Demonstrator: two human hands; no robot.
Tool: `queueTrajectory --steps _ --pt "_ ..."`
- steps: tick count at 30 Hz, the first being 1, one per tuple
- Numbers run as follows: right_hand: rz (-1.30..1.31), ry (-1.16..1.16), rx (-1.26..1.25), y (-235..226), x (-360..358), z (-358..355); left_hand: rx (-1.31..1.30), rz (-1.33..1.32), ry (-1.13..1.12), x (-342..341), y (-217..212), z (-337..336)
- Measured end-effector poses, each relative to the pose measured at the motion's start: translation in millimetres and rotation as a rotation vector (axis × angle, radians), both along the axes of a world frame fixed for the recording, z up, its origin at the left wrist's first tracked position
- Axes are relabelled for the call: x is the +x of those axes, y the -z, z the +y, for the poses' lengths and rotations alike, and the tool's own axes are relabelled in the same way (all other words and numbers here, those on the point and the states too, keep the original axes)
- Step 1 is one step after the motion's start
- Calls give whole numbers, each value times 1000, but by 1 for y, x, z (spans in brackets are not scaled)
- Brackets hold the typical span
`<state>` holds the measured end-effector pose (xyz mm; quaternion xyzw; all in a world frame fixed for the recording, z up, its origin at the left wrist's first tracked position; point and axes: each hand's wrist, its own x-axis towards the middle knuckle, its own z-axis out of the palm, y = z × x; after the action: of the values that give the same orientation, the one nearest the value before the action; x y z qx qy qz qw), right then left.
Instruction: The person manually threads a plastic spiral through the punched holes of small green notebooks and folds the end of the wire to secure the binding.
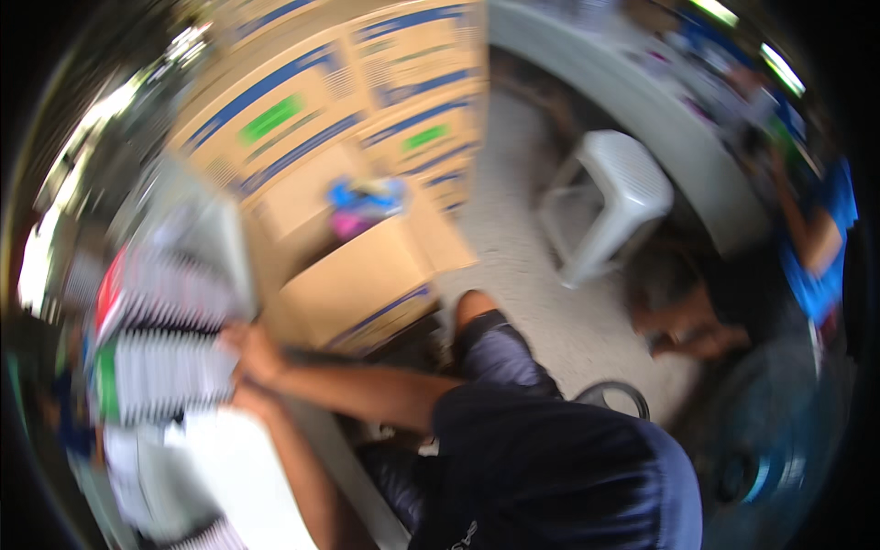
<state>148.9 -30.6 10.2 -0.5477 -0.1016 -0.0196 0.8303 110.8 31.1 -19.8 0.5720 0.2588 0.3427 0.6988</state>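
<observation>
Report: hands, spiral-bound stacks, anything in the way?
Left hand, right hand together at green-ended stack's right edge; grip blurred. Red-ended stack just beyond. Open carton to the right, not in between.

Grey table, notebook stacks (spiral-bound; blurred)

The notebooks show matt paper edges; the open box is plain matt cardboard; the stool is smooth, slightly glossy plastic; the floor looks matt; the dark shirt is cloth.
</observation>
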Motion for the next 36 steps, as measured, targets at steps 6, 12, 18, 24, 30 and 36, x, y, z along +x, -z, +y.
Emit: queueTrajectory --steps 6,12,18,24,30,36 --pt "-367 184 -193 14 -53 -142 191 359 -349 1 -35 -74" --pt "-293 12 -448 76 -137 -221 79 374 -307 -10 -53 -85" --pt "106 -558 -576 189 -188 -232 117 99 -19 -42 -35 -67" --pt "-5 -1182 -1010 184 -173 -248 789 632 38 -174 -31 -68" --pt "-187 -1138 -950 188 -193 -242 1156 1117 -81 -232 -19 -81" --pt "-102 -1202 -928 185 -204 -249 1109 1182 -94 -215 -27 -87"
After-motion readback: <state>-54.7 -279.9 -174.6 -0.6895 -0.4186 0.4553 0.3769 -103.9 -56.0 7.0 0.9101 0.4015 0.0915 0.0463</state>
